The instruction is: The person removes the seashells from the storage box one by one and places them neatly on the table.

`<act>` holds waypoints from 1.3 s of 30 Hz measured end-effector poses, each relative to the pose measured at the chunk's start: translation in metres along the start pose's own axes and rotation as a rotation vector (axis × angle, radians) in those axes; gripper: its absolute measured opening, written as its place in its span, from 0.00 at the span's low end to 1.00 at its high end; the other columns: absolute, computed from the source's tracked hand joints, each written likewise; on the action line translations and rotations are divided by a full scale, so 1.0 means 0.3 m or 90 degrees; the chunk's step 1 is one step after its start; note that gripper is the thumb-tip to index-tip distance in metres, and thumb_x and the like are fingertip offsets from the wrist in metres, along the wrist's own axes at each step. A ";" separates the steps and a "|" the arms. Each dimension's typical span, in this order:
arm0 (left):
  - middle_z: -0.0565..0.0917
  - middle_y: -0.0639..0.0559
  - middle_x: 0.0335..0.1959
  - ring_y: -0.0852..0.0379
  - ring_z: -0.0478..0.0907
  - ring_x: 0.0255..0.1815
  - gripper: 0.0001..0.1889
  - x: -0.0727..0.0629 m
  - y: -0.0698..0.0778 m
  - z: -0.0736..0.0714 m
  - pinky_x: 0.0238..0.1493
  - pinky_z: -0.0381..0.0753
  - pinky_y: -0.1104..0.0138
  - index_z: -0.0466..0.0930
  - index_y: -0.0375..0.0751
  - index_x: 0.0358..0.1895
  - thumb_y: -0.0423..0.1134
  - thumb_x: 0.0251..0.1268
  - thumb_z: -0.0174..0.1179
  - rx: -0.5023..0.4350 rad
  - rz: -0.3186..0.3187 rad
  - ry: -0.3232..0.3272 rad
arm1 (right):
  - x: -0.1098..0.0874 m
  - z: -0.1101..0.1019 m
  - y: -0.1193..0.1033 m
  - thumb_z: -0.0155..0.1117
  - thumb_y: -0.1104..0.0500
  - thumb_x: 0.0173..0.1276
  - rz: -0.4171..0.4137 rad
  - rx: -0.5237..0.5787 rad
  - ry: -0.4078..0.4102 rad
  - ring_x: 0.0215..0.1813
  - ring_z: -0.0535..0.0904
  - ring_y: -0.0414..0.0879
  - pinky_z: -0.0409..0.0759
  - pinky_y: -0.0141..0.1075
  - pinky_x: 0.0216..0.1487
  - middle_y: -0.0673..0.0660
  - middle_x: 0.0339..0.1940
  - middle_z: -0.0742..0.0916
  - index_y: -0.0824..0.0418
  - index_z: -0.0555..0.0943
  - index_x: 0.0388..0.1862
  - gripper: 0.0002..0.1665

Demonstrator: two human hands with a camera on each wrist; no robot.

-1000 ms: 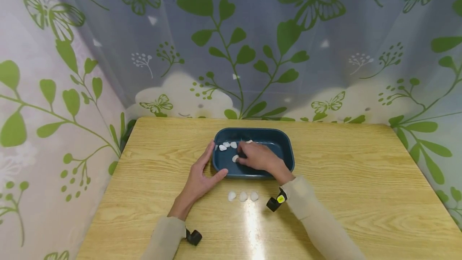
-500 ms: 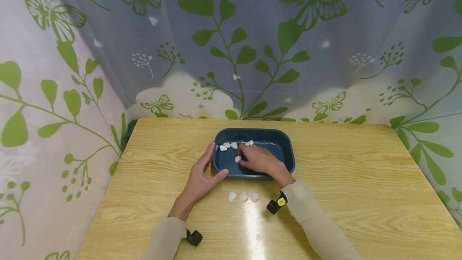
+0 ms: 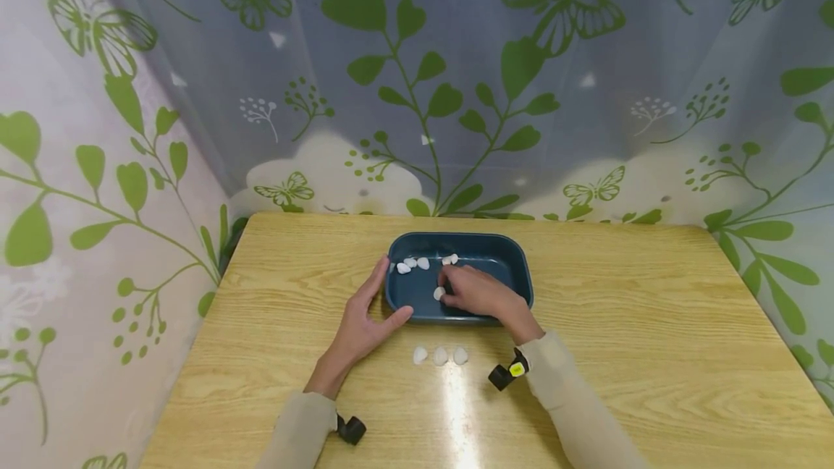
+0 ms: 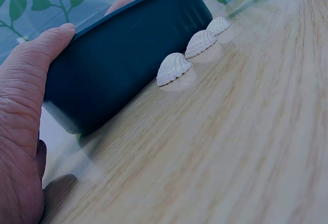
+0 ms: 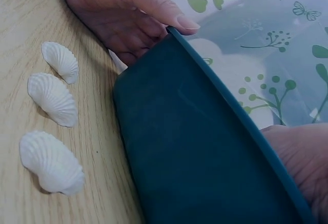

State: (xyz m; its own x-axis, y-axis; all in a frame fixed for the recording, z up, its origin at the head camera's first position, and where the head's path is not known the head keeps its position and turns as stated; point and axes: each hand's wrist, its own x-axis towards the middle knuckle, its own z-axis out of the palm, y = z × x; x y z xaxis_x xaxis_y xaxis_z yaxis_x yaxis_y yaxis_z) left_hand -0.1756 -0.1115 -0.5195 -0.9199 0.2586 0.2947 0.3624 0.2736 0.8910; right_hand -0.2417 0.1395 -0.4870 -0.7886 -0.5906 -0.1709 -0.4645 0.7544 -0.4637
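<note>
Your right hand (image 3: 478,291) is pinching a shell (image 3: 439,294) inside the tray (image 3: 412,293); your left hand (image 3: 362,320), spread, is touching its end.

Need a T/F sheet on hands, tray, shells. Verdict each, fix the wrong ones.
1. Three shells lie in a row on the table, on the person's side of the tray. True.
2. The right hand pinches a shell inside the tray. True.
3. Both hands reach into the tray. False: the left hand is against the tray's left end.
4. The pinched shell is the only thing in the tray. False: other white pieces lie toward its far side.
5. The tray stands upright. True.
</note>
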 end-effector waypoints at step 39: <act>0.55 0.47 0.85 0.52 0.51 0.85 0.51 0.008 -0.131 0.026 0.82 0.55 0.46 0.51 0.48 0.86 0.37 0.64 0.74 0.014 0.000 0.011 | -0.205 -0.078 -0.031 0.66 0.57 0.78 -0.054 0.031 0.111 0.18 0.64 0.34 0.66 0.30 0.22 0.43 0.19 0.73 0.62 0.80 0.55 0.13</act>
State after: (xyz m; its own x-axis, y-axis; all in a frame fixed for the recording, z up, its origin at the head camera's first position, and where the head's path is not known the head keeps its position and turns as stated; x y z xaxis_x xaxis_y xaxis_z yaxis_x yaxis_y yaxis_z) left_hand -0.1910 -0.1143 -0.5563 -0.9224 0.2421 0.3010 0.3655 0.2947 0.8830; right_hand -0.1984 0.1756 -0.4519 -0.8069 -0.5902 0.0220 -0.5161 0.6864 -0.5123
